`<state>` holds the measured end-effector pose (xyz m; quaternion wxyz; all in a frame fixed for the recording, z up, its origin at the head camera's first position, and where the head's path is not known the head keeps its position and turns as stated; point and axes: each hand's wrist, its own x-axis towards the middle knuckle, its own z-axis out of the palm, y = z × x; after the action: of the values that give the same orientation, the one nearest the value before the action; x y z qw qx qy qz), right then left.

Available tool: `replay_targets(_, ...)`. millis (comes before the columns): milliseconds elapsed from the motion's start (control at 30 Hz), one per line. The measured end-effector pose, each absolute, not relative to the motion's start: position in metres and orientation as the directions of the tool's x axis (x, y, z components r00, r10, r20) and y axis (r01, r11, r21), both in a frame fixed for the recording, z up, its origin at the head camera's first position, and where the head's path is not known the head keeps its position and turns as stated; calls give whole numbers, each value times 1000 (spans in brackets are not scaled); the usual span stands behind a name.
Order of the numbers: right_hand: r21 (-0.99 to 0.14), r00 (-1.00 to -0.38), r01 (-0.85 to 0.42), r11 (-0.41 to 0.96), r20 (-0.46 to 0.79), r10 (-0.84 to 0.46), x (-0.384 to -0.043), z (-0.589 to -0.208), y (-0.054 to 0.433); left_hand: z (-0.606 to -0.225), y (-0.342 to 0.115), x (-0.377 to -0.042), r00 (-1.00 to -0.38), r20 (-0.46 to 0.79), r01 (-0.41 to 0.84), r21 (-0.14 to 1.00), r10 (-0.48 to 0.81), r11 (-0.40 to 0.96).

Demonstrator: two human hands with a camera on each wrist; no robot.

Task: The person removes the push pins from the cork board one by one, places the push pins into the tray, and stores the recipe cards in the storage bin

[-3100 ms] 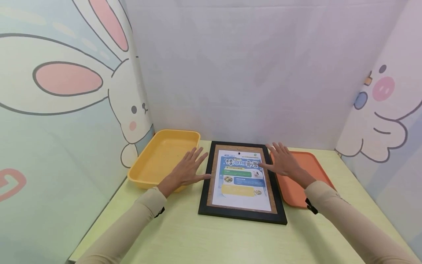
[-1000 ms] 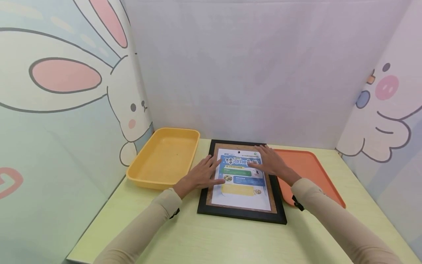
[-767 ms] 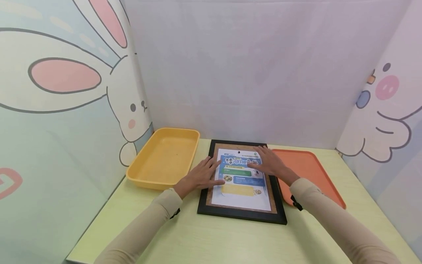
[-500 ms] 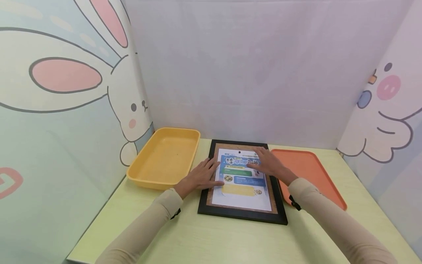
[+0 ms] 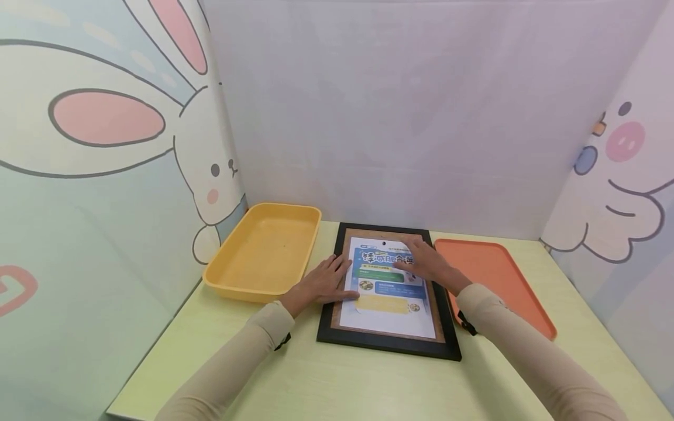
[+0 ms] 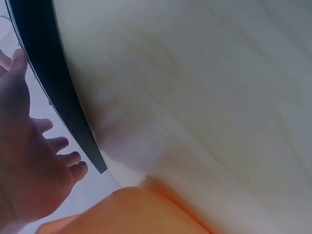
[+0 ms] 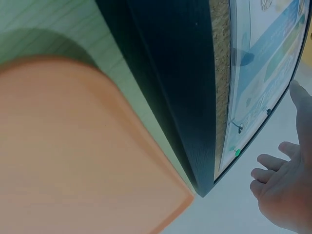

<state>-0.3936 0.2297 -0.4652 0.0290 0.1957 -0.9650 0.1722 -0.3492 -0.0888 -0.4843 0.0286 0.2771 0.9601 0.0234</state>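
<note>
A black-framed cork board (image 5: 389, 346) lies flat at the middle of the table. On it is a printed poster sheet (image 5: 387, 323) with blue, green and yellow blocks. A dark pin (image 5: 384, 243) shows at the sheet's top edge. My left hand (image 5: 318, 282) is over the board's left side, fingers extended, fingertips at the sheet's left edge. Over the top right part is my right hand (image 5: 430, 263), also with extended fingers, covering that corner in the head view. Both wrist views show the hands gripping nothing; whether they touch the board I cannot tell.
A yellow tray (image 5: 263, 294) stands left of the board, close to the left hand. To the right lies an orange tray (image 5: 495, 280), partly behind the right forearm. A pale wall (image 5: 389, 117) rises behind the table (image 5: 316, 386).
Compared with the oldest frame, both hands have come inward from the board's sides to over the sheet. In the last second they have shifted only slightly; the board stays in place.
</note>
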Motion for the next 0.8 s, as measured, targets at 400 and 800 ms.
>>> replay_targets(400, -340, -948, -309, 888, 39, -316, -401, -473, 224, -488, -87, -349, -843, -54, 533, 54, 536, 844)
replay_targets(800, -321, -959, -249, 914, -54, -280, -405, -473, 216, -487, -89, -348, -843, -51, 531, 80, 535, 844)
